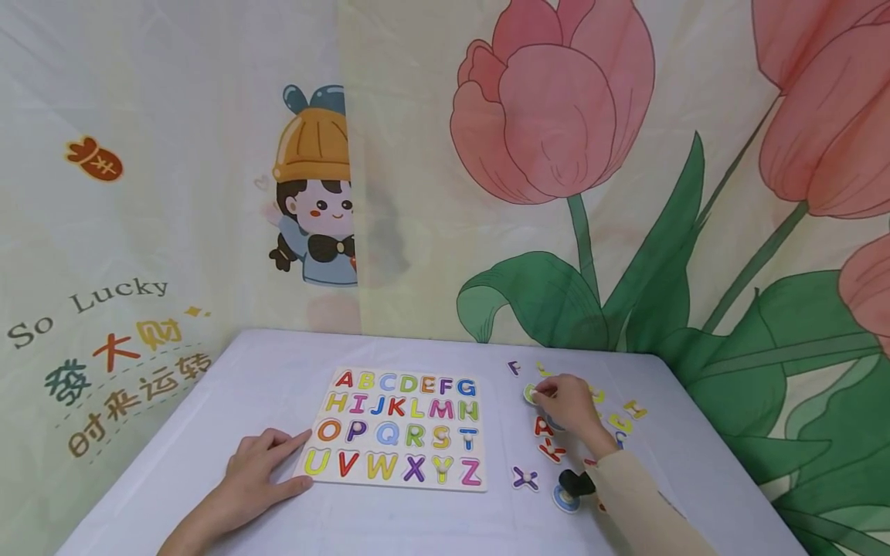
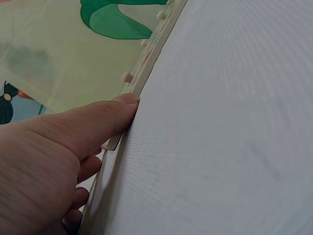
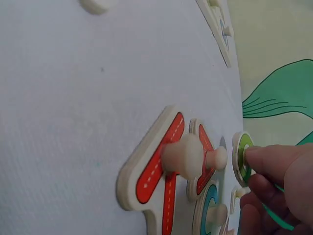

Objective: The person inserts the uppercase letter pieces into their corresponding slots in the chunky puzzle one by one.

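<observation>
My left hand (image 1: 253,475) rests at the lower left corner of the wooden alphabet puzzle board (image 1: 399,483), with index finger and thumb touching its edges. In the left wrist view, the thumb (image 2: 110,117) lies along the board's side. Over the loose letters on the right, my right hand (image 1: 573,405) pinches a green letter piece (image 3: 242,147) between thumb and fingers. That piece stands edge-on in the right wrist view, its exact letter unclear. Nearest to the hand are a red A (image 1: 542,426), a red K (image 1: 552,450) and a blue piece (image 3: 209,198) with a knob.
A purple X (image 1: 524,478) lies right of the board, and a purple F (image 1: 513,368) farther back. Several yellow letters, among them an H (image 1: 634,409), are scattered behind the right hand. A round blue piece (image 1: 566,502) sits below the right wrist. A printed curtain (image 1: 410,193) hangs behind the table.
</observation>
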A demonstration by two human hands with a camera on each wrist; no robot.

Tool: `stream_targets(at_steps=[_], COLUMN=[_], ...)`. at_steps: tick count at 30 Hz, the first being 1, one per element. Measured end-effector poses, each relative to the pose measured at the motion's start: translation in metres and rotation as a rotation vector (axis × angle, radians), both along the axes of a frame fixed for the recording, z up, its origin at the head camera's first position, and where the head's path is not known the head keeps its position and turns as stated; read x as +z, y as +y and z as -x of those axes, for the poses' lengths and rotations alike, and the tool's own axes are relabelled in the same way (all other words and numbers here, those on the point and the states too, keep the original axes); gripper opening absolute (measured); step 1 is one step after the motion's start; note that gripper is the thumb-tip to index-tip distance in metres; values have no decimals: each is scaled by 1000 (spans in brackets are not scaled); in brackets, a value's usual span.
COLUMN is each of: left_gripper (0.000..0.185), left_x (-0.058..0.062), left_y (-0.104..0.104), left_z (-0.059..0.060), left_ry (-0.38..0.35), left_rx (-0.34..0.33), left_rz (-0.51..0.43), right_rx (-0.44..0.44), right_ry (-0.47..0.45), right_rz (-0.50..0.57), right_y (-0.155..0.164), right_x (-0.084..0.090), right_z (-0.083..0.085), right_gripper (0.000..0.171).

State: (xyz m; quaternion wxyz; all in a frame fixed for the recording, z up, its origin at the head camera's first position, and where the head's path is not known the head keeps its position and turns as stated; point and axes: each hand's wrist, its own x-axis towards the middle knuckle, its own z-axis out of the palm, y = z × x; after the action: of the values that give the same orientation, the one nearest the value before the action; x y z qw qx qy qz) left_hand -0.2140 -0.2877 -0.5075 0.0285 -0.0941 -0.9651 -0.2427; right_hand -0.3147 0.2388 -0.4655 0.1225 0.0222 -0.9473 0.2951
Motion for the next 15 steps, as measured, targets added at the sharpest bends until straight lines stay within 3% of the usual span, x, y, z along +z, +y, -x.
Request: stream_targets(at_steps=[8, 15], left_gripper=[85, 85], left_x=[2, 3], left_y=[1, 1], left_z=[0, -1], left_ry=[16, -13], left_rx=[-6, 4], left_rz=[-1, 0], right_rx=[107, 177], right_ry=[-74, -164], right_rz=[-6, 5], right_y=[-14, -30], right_x=[3, 5], right_z=[-3, -7], right_gripper=[10, 9])
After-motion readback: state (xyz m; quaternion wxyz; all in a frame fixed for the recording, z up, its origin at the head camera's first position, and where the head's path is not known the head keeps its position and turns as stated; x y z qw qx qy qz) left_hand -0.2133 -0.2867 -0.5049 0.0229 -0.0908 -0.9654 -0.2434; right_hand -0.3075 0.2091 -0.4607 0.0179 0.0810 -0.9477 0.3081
